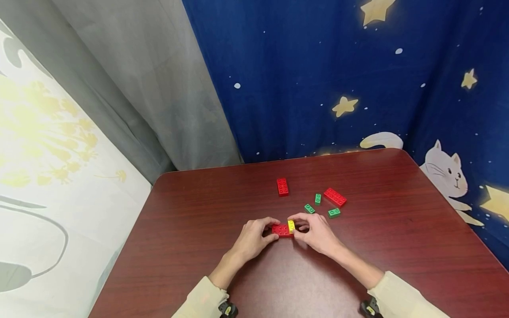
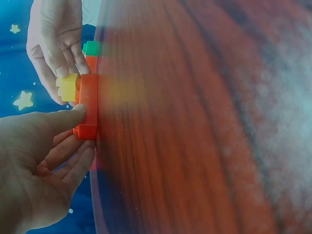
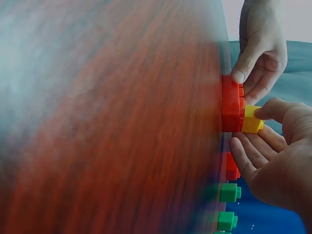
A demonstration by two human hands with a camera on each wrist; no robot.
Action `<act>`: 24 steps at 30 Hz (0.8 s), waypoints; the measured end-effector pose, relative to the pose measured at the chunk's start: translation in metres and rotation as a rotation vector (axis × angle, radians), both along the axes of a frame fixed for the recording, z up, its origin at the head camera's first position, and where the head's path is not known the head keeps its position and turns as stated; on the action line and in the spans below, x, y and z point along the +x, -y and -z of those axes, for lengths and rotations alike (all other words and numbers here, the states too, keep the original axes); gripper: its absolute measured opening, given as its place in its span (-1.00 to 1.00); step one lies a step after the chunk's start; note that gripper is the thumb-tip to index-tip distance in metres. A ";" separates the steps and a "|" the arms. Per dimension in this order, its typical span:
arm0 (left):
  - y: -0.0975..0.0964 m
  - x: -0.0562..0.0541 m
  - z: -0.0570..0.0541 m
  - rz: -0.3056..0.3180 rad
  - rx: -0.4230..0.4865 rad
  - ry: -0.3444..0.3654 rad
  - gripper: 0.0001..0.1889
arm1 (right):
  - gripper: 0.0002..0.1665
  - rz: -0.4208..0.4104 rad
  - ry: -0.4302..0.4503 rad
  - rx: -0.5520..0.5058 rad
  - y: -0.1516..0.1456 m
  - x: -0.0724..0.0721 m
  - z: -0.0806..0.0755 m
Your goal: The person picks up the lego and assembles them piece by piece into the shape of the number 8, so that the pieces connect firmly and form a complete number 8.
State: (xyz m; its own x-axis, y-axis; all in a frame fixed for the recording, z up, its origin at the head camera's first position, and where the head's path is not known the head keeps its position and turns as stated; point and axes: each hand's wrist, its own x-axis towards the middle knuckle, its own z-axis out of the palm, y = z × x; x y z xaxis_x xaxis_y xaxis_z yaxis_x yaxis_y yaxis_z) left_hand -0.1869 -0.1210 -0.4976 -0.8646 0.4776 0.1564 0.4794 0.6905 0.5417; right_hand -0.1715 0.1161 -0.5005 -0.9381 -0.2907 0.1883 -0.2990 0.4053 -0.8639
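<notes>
A red eight-stud toy brick (image 1: 280,230) lies flat on the table. My left hand (image 1: 254,237) grips its left end, with the thumb on the near side and the fingers on the far side. On the red brick's right end sits a small yellow two-stud brick (image 1: 291,226), which my right hand (image 1: 315,232) pinches between thumb and fingers. In the right wrist view the yellow brick (image 3: 252,119) rests against the studs of the red brick (image 3: 231,103). The left wrist view shows the left thumb pressed on the side of the red brick (image 2: 88,101).
Beyond the hands lie loose bricks: a red one (image 1: 282,187) farther back, another red one (image 1: 335,197) to the right, and small green ones (image 1: 317,199), (image 1: 334,213) near it. A green brick (image 1: 309,208) lies just beyond the right hand. Curtains hang behind the table (image 1: 191,203).
</notes>
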 end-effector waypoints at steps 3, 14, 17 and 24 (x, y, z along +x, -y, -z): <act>0.000 0.000 -0.001 0.000 0.001 0.002 -0.67 | -0.60 0.005 -0.010 0.007 0.000 -0.001 0.001; -0.001 0.000 -0.002 -0.001 -0.002 -0.001 -0.68 | -0.59 0.010 0.004 0.035 0.000 -0.001 -0.001; -0.001 0.000 -0.002 0.000 0.001 0.000 -0.68 | -0.59 0.017 0.010 0.050 0.001 -0.001 -0.002; -0.001 0.000 -0.003 -0.001 0.006 0.006 -0.68 | -0.58 0.010 -0.026 0.078 0.003 0.000 -0.002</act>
